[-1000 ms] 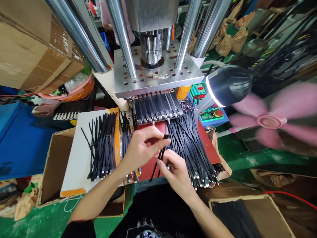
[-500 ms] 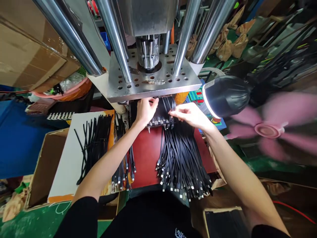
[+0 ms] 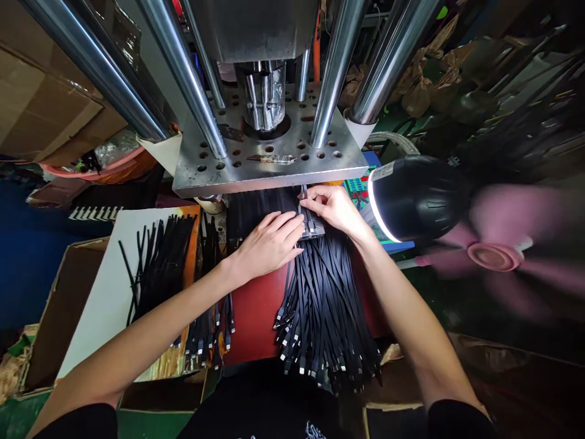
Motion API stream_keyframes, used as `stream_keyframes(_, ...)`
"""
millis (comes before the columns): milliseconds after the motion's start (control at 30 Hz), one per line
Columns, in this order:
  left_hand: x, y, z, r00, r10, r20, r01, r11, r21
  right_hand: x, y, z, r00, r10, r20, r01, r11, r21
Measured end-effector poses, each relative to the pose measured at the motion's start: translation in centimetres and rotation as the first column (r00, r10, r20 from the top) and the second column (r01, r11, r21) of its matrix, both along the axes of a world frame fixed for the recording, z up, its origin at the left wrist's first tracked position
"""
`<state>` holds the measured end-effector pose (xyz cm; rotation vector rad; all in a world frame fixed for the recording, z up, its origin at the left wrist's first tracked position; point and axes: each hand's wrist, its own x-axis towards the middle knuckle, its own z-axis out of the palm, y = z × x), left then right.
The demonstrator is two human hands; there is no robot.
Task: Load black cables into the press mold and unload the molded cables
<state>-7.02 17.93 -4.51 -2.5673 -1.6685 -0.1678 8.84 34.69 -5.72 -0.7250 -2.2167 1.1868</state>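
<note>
My left hand (image 3: pixel 272 242) lies palm down over the front of a metal fixture (image 3: pixel 314 233) under the press plate, its fingers stretched out and hiding most of the fixture. Beside its fingertips, my right hand (image 3: pixel 333 208) pinches a thin black cable (image 3: pixel 303 192) between thumb and fingers. More black cables run back from the fixture beneath the plate. A thick fan of black USB cables (image 3: pixel 326 305) hangs forward over the red surface (image 3: pixel 256 317), metal plugs toward me.
Overhead stands a steel press plate (image 3: pixel 269 177) between shiny columns (image 3: pixel 183 79). At left, more black cables (image 3: pixel 164 262) lie on a white board (image 3: pixel 98 305). A lit lamp (image 3: pixel 411 195) and a spinning pink fan (image 3: pixel 491 256) stand close on the right.
My left hand has moved toward me and to the right, its fingers going from a pinch to spread over the fixture. My right hand has shifted slightly left. The view has moved slightly.
</note>
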Motion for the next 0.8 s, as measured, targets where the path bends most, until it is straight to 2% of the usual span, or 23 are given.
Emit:
stream_keyframes(100, 1.1, -0.3, -0.2, 0.999, 0.053, -0.012, -0.053, 0.998, 0.016, -0.1, 0.0, -0.2, 1.000, -0.026, -0.012, 0.025, 0.998, -0.050)
stream_keyframes(200, 2.4, -0.7, -0.8, 0.991, 0.127, -0.028, -0.126, 0.991, 0.055, -0.4, -0.4, -0.2, 0.994, -0.107, 0.023, 0.106, 0.993, 0.045)
stream_keyframes(300, 3.7, -1.0, -1.3, 0.977, 0.208, -0.038, -0.204, 0.975, 0.086, 0.7, -1.5, -0.3, 0.980, -0.194, 0.034, 0.185, 0.965, 0.188)
stream_keyframes(367, 4.3, -1.2, -1.4, 0.971, 0.238, -0.037, -0.234, 0.969, 0.082, 2.2, -2.7, -0.5, 0.984, -0.170, 0.063, 0.141, 0.937, 0.318)
stream_keyframes(467, 4.6, -0.9, -1.0, 0.967, 0.254, 0.009, -0.254, 0.966, 0.039, 3.9, -4.0, -0.6, 0.963, -0.122, 0.242, -0.003, 0.888, 0.461)
stream_keyframes(567, 3.8, 0.6, -0.5, 0.949, 0.298, 0.103, -0.298, 0.955, -0.014, 3.1, -4.1, -0.1, 0.889, -0.211, 0.407, -0.027, 0.862, 0.505)
stream_keyframes(667, 2.3, 3.3, -0.4, 0.927, 0.328, 0.180, -0.330, 0.944, -0.023, 0.4, -2.8, 0.4, 0.836, -0.286, 0.468, 0.006, 0.858, 0.513)
stream_keyframes(800, 0.3, 7.0, -0.6, 0.900, 0.363, 0.240, -0.365, 0.930, -0.037, -3.1, -0.2, 0.5, 0.857, -0.254, 0.449, 0.016, 0.883, 0.469)
